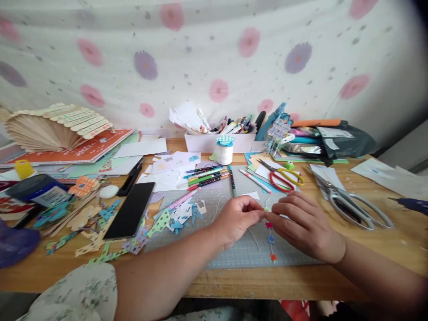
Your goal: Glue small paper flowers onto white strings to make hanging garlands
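Flower-charm string point(270, 239) lies on the front of the grey cutting mat point(230, 258), top end up at the fingers. Left hand point(239, 218): thumb and index pinched on a small yellow-green charm point(266, 208). Right hand point(306, 225): fingers bunched close beside it; can't tell from here whether they grip charm or thread. Risks: a hard tug could tear the charm off the thread; the loose white cord point(254, 240) could snag the charms; a sweep of the left forearm point(174, 263) could scatter the paper scraps point(183, 213).
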Tool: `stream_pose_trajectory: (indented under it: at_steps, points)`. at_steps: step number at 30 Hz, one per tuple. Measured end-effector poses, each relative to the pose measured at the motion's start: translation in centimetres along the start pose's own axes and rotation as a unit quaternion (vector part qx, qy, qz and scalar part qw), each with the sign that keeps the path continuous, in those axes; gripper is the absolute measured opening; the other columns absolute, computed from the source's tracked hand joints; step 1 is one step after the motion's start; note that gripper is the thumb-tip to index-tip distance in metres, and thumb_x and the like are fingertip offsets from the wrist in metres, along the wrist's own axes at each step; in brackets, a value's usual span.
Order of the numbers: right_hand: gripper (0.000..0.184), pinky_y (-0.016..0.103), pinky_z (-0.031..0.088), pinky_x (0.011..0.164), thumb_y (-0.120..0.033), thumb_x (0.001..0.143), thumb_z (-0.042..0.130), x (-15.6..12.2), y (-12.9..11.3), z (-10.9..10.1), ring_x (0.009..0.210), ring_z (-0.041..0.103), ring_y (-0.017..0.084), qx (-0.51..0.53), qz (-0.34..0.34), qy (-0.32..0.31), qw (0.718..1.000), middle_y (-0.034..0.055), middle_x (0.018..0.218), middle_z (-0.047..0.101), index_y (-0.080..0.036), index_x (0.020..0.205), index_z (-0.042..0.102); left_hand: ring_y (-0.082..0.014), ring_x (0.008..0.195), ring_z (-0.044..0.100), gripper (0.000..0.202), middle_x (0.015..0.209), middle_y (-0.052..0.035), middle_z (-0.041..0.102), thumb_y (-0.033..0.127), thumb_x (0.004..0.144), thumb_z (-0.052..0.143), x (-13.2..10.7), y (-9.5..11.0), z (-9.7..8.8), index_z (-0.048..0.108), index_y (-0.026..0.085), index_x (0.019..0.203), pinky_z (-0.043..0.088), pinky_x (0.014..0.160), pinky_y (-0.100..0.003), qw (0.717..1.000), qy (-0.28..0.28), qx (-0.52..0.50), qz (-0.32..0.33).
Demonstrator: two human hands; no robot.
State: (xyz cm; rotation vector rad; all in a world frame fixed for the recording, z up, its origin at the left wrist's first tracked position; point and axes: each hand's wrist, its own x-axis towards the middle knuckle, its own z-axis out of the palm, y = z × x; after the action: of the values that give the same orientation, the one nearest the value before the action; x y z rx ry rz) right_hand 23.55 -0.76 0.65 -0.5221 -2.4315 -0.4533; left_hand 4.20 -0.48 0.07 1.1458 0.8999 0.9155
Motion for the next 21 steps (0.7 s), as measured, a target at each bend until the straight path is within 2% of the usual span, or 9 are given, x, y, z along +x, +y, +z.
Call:
stream_pose_trajectory:
  at_steps: [2, 4, 5, 7, 8, 10, 13, 17, 21]
  points:
    - [0.022, 0.037, 0.048, 0.078, -0.013, 0.083, 0.061, -0.7, 1.8, -0.4, 0.086, 0.058, 0.021, -0.007, 0.037, -0.017, 0.999, 0.0085, 0.093, 0.066, -0.016, 0.104, 0.064, -0.0106, 0.057, 0.045, 0.015, 0.058, 0.0044, 0.052, 0.028, 0.067, 0.068, 0.2, -0.2, -0.3, 0.059, 0.016, 0.064, 0.035, 0.059, -0.025, 1.0, 0.01, 0.009, 0.013]
    - [0.02, 0.035, 0.048, 0.08, -0.022, 0.087, 0.057, -2.3, 4.7, -1.5, 0.09, 0.06, 0.021, -0.034, 0.154, -0.041, 0.987, 0.0091, 0.097, 0.066, -0.018, 0.104, 0.066, -0.0106, 0.057, 0.045, 0.016, 0.057, 0.0047, 0.052, 0.029, 0.072, 0.066, 0.6, -0.4, -0.8, 0.058, 0.017, 0.066, 0.035, 0.058, -0.024, 0.999, 0.021, 0.017, 0.026]
    - [0.021, 0.034, 0.048, 0.08, -0.026, 0.087, 0.055, -3.5, 6.3, -2.2, 0.092, 0.061, 0.021, -0.055, 0.249, -0.067, 0.965, 0.0099, 0.099, 0.066, -0.018, 0.102, 0.067, -0.0104, 0.057, 0.045, 0.016, 0.058, 0.0048, 0.052, 0.03, 0.075, 0.064, 0.8, -0.5, -0.9, 0.057, 0.017, 0.067, 0.034, 0.058, -0.024, 0.999, 0.026, 0.019, 0.032]
    - [0.022, 0.031, 0.047, 0.076, -0.03, 0.086, 0.053, -6.3, 9.2, -4.0, 0.086, 0.062, 0.021, -0.096, 0.459, -0.144, 0.871, 0.0085, 0.096, 0.067, -0.018, 0.096, 0.068, -0.01, 0.057, 0.044, 0.018, 0.058, 0.0057, 0.051, 0.031, 0.077, 0.062, 1.2, -0.6, -1.3, 0.056, 0.017, 0.067, 0.034, 0.058, -0.023, 0.999, 0.027, 0.018, 0.042]
    - [0.022, 0.031, 0.046, 0.071, -0.029, 0.084, 0.052, -7.8, 10.3, -4.9, 0.082, 0.062, 0.021, -0.11, 0.504, -0.161, 0.841, 0.0087, 0.092, 0.068, -0.017, 0.092, 0.069, -0.0102, 0.058, 0.044, 0.018, 0.059, 0.0056, 0.051, 0.031, 0.078, 0.061, 1.4, -0.6, -1.4, 0.056, 0.018, 0.068, 0.034, 0.058, -0.023, 0.999, 0.029, 0.018, 0.042]
    - [0.021, 0.029, 0.044, 0.062, -0.031, 0.081, 0.054, -10.6, 11.6, -6.3, 0.072, 0.062, 0.02, -0.118, 0.552, -0.189, 0.803, 0.007, 0.081, 0.069, -0.017, 0.083, 0.069, -0.0104, 0.059, 0.045, 0.019, 0.061, 0.0051, 0.052, 0.033, 0.079, 0.061, 1.5, -0.5, -1.5, 0.056, 0.018, 0.068, 0.036, 0.059, -0.023, 0.998, 0.037, 0.031, 0.035]
    - [0.02, 0.026, 0.039, 0.055, -0.034, 0.077, 0.056, -13.4, 11.9, -7.8, 0.062, 0.06, 0.018, -0.115, 0.586, -0.207, 0.775, 0.0035, 0.069, 0.069, -0.02, 0.073, 0.068, -0.0112, 0.062, 0.048, 0.019, 0.065, 0.0037, 0.056, 0.035, 0.077, 0.063, 1.4, -0.6, -1.6, 0.058, 0.018, 0.069, 0.039, 0.063, -0.024, 0.998, 0.043, 0.039, 0.024]
    - [0.023, 0.027, 0.037, 0.055, -0.037, 0.079, 0.052, -15.4, 11.0, -9.8, 0.061, 0.058, 0.018, -0.139, 0.635, -0.195, 0.735, 0.003, 0.067, 0.068, -0.021, 0.072, 0.066, -0.0139, 0.07, 0.053, 0.021, 0.071, 0.0016, 0.061, 0.039, 0.074, 0.068, 1.4, -0.8, -1.7, 0.063, 0.019, 0.075, 0.043, 0.069, -0.026, 0.998, 0.051, 0.037, 0.0]
    - [0.024, 0.027, 0.038, 0.057, -0.041, 0.079, 0.052, -17.1, 9.2, -11.6, 0.062, 0.06, 0.018, -0.15, 0.675, -0.188, 0.698, 0.0004, 0.066, 0.067, -0.023, 0.075, 0.067, -0.0152, 0.073, 0.055, 0.027, 0.073, 0.0012, 0.063, 0.044, 0.068, 0.074, 1.5, -0.7, -1.7, 0.064, 0.02, 0.077, 0.044, 0.071, -0.027, 0.997, 0.062, 0.021, -0.028]
